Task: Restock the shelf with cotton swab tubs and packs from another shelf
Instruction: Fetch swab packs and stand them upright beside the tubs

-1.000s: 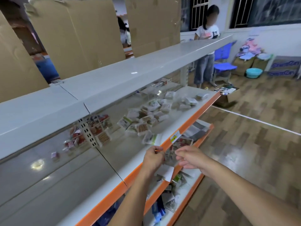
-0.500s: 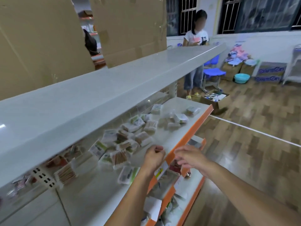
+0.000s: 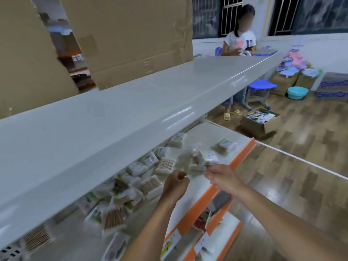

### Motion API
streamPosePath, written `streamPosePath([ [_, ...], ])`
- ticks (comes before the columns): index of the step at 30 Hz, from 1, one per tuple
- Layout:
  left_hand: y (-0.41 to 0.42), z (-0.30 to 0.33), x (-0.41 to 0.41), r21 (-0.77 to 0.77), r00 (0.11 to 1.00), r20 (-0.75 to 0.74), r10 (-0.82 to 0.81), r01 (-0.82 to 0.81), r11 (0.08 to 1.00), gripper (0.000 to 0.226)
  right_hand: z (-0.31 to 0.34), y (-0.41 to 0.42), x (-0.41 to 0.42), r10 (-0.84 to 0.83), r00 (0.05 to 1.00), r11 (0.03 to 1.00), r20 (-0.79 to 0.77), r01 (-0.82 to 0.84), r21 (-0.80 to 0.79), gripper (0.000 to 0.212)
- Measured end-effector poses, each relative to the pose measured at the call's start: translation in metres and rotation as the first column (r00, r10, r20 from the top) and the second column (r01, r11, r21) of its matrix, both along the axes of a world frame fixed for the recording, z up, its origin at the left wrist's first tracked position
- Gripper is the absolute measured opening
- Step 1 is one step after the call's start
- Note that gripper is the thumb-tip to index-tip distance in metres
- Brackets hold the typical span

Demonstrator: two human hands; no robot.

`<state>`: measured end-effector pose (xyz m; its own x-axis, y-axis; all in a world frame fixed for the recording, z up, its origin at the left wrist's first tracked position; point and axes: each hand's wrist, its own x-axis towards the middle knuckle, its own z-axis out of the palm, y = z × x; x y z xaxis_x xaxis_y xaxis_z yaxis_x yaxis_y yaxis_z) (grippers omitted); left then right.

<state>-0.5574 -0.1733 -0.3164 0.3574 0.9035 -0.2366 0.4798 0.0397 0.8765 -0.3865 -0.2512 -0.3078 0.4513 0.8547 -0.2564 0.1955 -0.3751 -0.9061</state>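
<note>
Several cotton swab packs (image 3: 166, 164) lie scattered on the white middle shelf (image 3: 216, 132), which has an orange front edge (image 3: 243, 157). One pack (image 3: 225, 145) lies alone near the shelf's far end. My left hand (image 3: 175, 185) hovers over the shelf's front part, its fingers curled into a fist with nothing visible in it. My right hand (image 3: 222, 178) is beside it above the orange edge, fingers loosely bent toward a nearby pack (image 3: 208, 157), and I see nothing held. No tubs are visible.
A wide grey top shelf (image 3: 131, 110) overhangs the packs. Lower orange-edged shelves (image 3: 216, 240) hold other goods. Cardboard sheets (image 3: 131, 34) stand behind. A person (image 3: 239, 44) stands at the shelf's far end, near a blue stool (image 3: 261, 85) and an open box (image 3: 258, 119) on the floor.
The view has shifted right along the shelf, so the packs are closer. My hands, nearly touching before, have moved apart and risen over the middle shelf's front.
</note>
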Motion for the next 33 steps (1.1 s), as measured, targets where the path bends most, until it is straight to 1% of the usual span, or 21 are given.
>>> streamPosePath([
  [2, 0.010, 0.000, 0.017, 0.024, 0.998, -0.015, 0.057, -0.057, 0.998, 0.017, -0.002, 0.018, 0.022, 0.022, 0.998, 1.000, 0.064, -0.023, 0.013, 0.011],
  [4, 0.017, 0.001, 0.035, 0.056, 0.993, -0.038, 0.113, -0.111, 0.992, 0.017, -0.002, 0.034, 0.042, 0.087, 0.982, 0.996, 0.167, -0.084, -0.022, 0.011],
  [7, 0.024, 0.004, 0.060, 0.120, 0.977, -0.112, 0.183, -0.169, 0.978, 0.025, 0.002, 0.055, 0.073, 0.142, 0.969, 0.990, 0.204, -0.138, -0.036, 0.030],
  [9, 0.027, 0.006, 0.076, 0.192, 0.963, -0.146, 0.227, -0.198, 0.961, 0.029, 0.006, 0.068, 0.094, 0.167, 0.944, 0.986, 0.285, -0.163, -0.038, 0.031],
  [13, 0.031, 0.014, 0.104, 0.275, 0.931, -0.174, 0.320, -0.266, 0.924, 0.034, 0.010, 0.087, 0.132, 0.125, 0.916, 0.991, 0.381, -0.130, -0.014, 0.027],
  [15, 0.032, 0.014, 0.116, 0.263, 0.914, -0.249, 0.321, -0.255, 0.930, 0.044, 0.008, 0.093, 0.149, 0.113, 0.921, 0.993, 0.373, -0.117, -0.011, 0.026],
  [19, 0.035, 0.010, 0.133, 0.091, 0.892, -0.376, 0.249, -0.232, 0.968, 0.079, 0.001, 0.104, 0.173, 0.133, 0.897, 0.991, 0.422, -0.119, -0.061, 0.032],
  [20, 0.036, 0.008, 0.136, 0.079, 0.884, -0.399, 0.244, -0.232, 0.970, 0.082, -0.001, 0.106, 0.177, 0.127, 0.888, 0.992, 0.441, -0.106, -0.071, 0.033],
  [21, 0.037, 0.005, 0.139, 0.093, 0.873, -0.419, 0.248, -0.230, 0.969, 0.081, -0.002, 0.107, 0.181, 0.119, 0.878, 0.992, 0.464, -0.091, -0.084, 0.034],
  [23, 0.039, 0.002, 0.142, 0.133, 0.857, -0.447, 0.257, -0.220, 0.966, 0.071, -0.006, 0.110, 0.187, 0.125, 0.852, 0.990, 0.508, -0.072, -0.123, 0.037],
  [25, 0.040, -0.002, 0.144, 0.122, 0.869, -0.414, 0.271, -0.241, 0.963, 0.066, -0.010, 0.113, 0.191, 0.165, 0.832, 0.982, 0.530, -0.086, -0.170, 0.043],
  [27, 0.042, -0.005, 0.142, 0.081, 0.894, -0.354, 0.274, -0.262, 0.962, 0.065, -0.012, 0.114, 0.192, 0.199, 0.818, 0.973, 0.539, -0.098, -0.210, 0.055],
  [29, 0.043, -0.007, 0.140, 0.058, 0.915, -0.306, 0.262, -0.257, 0.965, 0.055, -0.014, 0.116, 0.192, 0.210, 0.805, 0.967, 0.555, -0.085, -0.242, 0.064],
  [31, 0.042, -0.008, 0.136, 0.058, 0.930, -0.257, 0.262, -0.256, 0.965, 0.047, -0.013, 0.117, 0.191, 0.214, 0.809, 0.959, 0.548, -0.066, -0.277, 0.068],
  [33, 0.040, -0.008, 0.134, 0.065, 0.939, -0.213, 0.268, -0.260, 0.963, 0.052, -0.011, 0.117, 0.189, 0.217, 0.821, 0.949, 0.529, -0.050, -0.312, 0.071],
])
